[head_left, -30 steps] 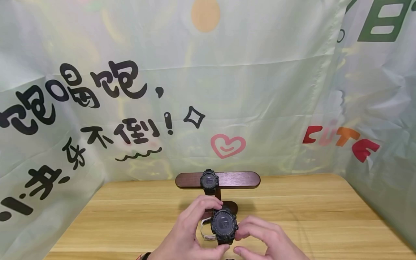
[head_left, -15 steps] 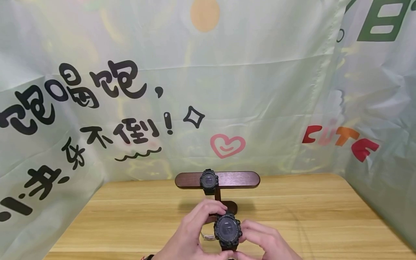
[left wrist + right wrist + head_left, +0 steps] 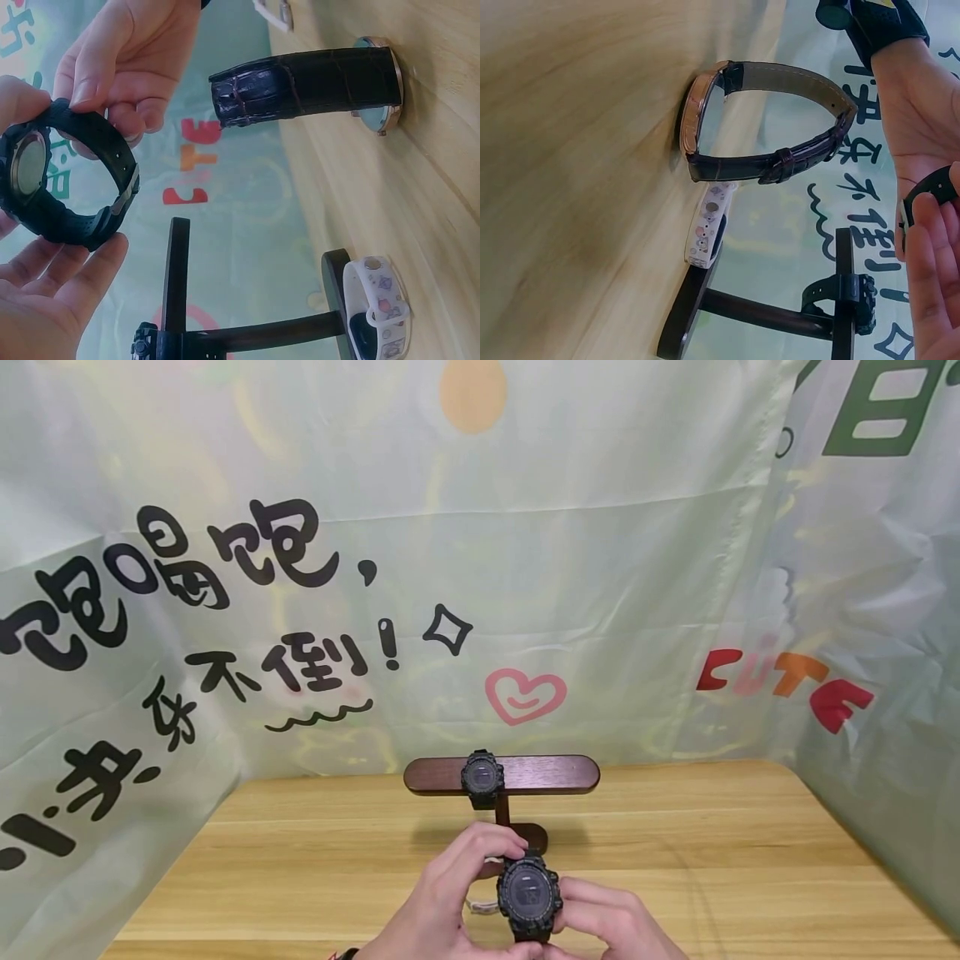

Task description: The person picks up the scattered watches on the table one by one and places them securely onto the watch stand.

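A black digital wristwatch (image 3: 529, 893) is held face-up between both hands. My left hand (image 3: 450, 902) grips it from the left, fingers at its upper end and thumb at its lower end. From the right, my right hand (image 3: 611, 914) pinches it, fingertips at the case side and thumb below. In the left wrist view, the watch's strap (image 3: 112, 146) forms a closed loop, with a right thumb against it. Behind the hands stands a dark wooden T-shaped watch stand (image 3: 551, 775). Another black digital watch (image 3: 482, 775) is fastened round its bar, left of centre.
A watch with a dark brown leather strap (image 3: 802, 82) and rose-gold case (image 3: 697, 120) rests on the wooden table (image 3: 300, 860). A white patterned band (image 3: 709, 229) lies by the stand's base (image 3: 682, 315). Printed cloth (image 3: 600, 568) encloses the table's back and sides.
The held watch has shifted slightly right and toward the person, the left hand moving with it. My right thumb has come in under the watch, beside the left thumb.
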A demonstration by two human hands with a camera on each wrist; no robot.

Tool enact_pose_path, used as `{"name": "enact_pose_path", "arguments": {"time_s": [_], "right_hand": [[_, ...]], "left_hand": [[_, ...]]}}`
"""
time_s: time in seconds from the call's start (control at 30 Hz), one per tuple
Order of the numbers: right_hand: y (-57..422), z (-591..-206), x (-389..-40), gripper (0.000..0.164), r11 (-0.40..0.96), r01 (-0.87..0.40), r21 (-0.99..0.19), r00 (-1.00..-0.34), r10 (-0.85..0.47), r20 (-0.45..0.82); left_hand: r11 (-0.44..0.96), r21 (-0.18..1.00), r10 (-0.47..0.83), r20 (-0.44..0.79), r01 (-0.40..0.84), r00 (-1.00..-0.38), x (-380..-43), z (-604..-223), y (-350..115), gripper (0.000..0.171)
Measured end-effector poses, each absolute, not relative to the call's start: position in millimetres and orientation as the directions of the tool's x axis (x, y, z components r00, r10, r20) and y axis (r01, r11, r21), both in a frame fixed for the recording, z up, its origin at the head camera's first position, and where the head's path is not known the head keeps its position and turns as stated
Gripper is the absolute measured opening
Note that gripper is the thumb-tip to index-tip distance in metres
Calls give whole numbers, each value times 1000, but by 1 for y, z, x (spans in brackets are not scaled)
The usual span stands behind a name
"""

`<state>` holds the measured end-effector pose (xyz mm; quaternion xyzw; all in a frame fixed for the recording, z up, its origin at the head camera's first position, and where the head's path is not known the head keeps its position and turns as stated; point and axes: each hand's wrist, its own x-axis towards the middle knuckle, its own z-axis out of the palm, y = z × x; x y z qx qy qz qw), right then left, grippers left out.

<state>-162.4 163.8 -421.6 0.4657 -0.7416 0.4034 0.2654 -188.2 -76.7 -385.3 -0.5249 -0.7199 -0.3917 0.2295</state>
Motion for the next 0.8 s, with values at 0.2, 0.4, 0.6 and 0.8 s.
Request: {"name": "enact_pose_path", "arguments": {"time_s": [0.2, 0.4, 0.6, 0.8], "right_hand": [[163, -422, -166, 24, 198, -933, -301, -360, -467, 808], [163, -424, -171, 19, 171, -960, -223, -277, -454, 847], [162, -421, -175, 17, 146, -978, -146, -198, -458, 867], [163, -420, -173, 19, 151, -974, -170, -221, -457, 862]], "left_hand": [[139, 328, 578, 740, 934, -346, -189, -387, -76, 73], [141, 330, 579, 737, 933, -348, -190, -387, -76, 75], [151, 352, 583, 723, 924, -371, -188, -386, -77, 73], [134, 397, 586, 707, 908, -396, -187, -386, -78, 69]]}}
